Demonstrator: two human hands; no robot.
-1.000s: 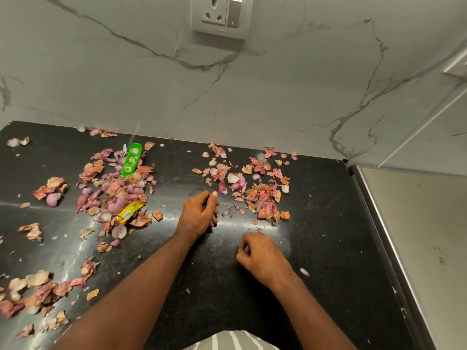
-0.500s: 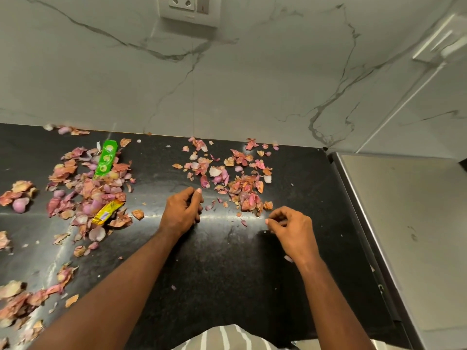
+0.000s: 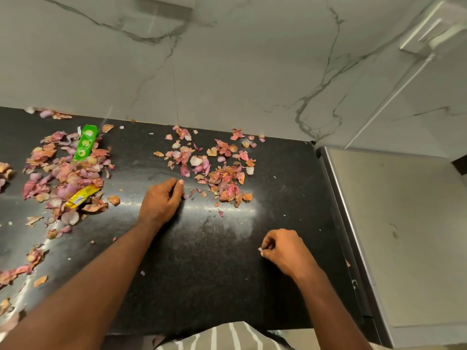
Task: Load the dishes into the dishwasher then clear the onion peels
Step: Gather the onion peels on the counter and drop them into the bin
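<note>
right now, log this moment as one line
stage: clearing onion peels | left hand: curled beside pile | right hand: pinching small peel bit | counter: peels scattered

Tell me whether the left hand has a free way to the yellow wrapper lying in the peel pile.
Probably yes. The left hand rests on the black counter, and only bare counter and loose onion peels lie between it and the yellow wrapper.

Dry pink and orange papery onion peels (image 3: 222, 170) are scattered flat all over the black countertop, one loose cluster near the back wall, a bigger heap (image 3: 65, 178) off left, more bits along the left edge.
</note>
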